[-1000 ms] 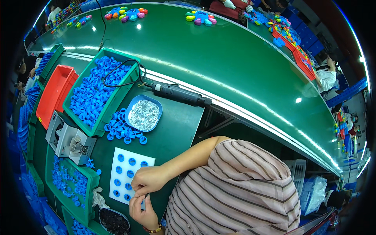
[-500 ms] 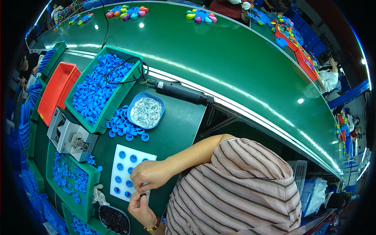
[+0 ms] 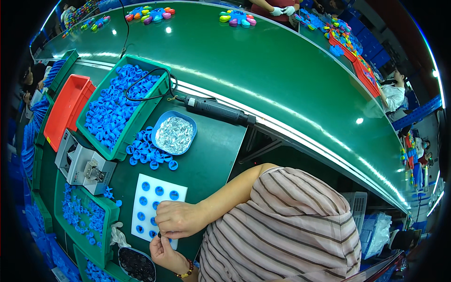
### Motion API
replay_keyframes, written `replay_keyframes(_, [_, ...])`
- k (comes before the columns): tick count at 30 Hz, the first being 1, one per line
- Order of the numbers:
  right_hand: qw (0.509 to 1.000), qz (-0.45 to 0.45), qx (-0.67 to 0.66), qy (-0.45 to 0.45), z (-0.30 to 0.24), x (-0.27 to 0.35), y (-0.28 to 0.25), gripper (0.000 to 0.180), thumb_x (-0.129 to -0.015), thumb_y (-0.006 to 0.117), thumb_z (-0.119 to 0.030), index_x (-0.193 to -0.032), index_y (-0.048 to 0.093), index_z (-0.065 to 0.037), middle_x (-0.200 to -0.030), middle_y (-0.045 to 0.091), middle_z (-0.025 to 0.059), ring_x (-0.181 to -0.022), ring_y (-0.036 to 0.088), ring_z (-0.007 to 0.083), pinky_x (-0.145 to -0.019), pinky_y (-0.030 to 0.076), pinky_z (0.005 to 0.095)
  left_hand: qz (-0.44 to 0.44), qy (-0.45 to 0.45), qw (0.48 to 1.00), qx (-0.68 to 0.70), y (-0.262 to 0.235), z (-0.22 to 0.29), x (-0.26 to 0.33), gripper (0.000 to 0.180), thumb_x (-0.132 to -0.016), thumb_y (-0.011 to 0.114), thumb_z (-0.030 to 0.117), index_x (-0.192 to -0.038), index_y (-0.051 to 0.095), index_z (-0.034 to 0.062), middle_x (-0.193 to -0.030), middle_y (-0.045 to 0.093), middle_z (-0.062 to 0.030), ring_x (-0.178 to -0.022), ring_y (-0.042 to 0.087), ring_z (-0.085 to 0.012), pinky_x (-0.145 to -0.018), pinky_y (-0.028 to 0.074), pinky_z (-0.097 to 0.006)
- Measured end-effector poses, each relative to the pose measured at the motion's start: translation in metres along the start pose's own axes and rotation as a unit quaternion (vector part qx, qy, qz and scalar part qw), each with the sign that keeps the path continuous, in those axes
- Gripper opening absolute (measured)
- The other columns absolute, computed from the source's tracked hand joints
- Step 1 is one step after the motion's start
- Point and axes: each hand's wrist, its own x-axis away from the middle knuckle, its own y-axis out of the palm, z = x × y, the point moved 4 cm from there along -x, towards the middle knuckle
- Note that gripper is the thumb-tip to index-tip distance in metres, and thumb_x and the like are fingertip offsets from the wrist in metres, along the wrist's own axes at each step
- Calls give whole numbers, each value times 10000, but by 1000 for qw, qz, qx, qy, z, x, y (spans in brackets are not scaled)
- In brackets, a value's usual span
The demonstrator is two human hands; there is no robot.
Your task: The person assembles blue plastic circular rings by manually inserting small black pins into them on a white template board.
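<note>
Black piece (image 3: pixel 159 234) in fingers (image 3: pixel 155 243), white block (image 3: pixel 151 196) part-hidden, bowl (image 3: pixel 151 258) nearby

Blue rings (image 3: pixel 146 186), white block (image 3: pixel 148 210), green counter (image 3: pixel 206 162).
The shirt (image 3: pixel 286 230) is pale pink, striped in dark brown; the bracelet (image 3: pixel 190 269), dark red beads with a yellowish one. A green crate (image 3: pixel 141 120) surrounds blue parts (image 3: pixel 110 108); the bin (image 3: pixel 66 110) is orange-red, the bowl (image 3: pixel 172 113) blue around silvery pieces (image 3: pixel 174 135), the power tool (image 3: pixel 218 112) black.

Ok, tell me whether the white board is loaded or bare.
Loaded: blue round pieces sit in rows across the white board. The right hand hides part of it; cannot tell there.
</note>
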Motion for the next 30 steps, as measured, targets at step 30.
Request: replay_keyframes(30, [998,52,-18,-9,-3,3,7,157,-756,682,-59,-721,529,-59,-736,472,85,-728,518,288,-766,426,421,-7,5,993,117,2,-4,4,167,-1003,555,134,-950,550,-25,-787,513,-10,-719,468,-61,-615,372,-214])
